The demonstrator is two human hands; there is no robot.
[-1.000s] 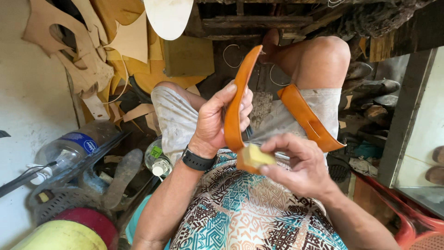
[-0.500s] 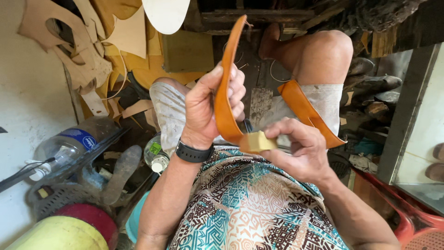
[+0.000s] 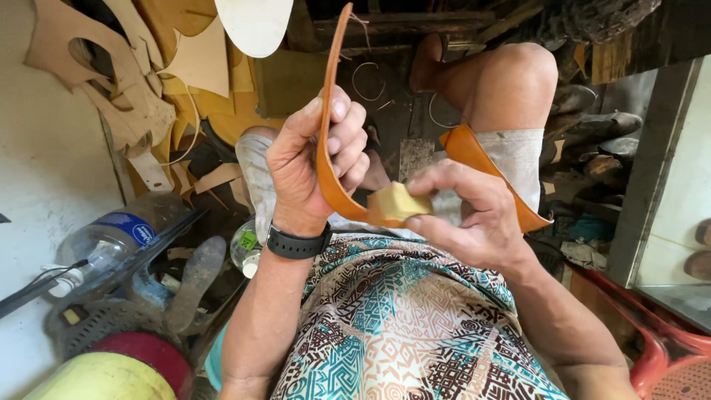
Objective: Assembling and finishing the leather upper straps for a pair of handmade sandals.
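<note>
One leather strap [image 3: 330,111] gripped by left hand [image 3: 315,159] fingers, right hand [image 3: 466,211] fingers pinching one yellow block [image 3: 396,201]

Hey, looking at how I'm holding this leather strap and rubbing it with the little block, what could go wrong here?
The orange leather strap is pinched only in the left hand and stands tall and unsupported, so it might flex away under pressure. The yellow block in the right hand sits close to the left fingers, which it could scrape if it slips.

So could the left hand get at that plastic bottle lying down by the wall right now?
Probably not as it stands: the left hand is wrapped around the orange leather strap, so it is occupied. The plastic bottle lies low to the left, with a dark rod across it.
</note>
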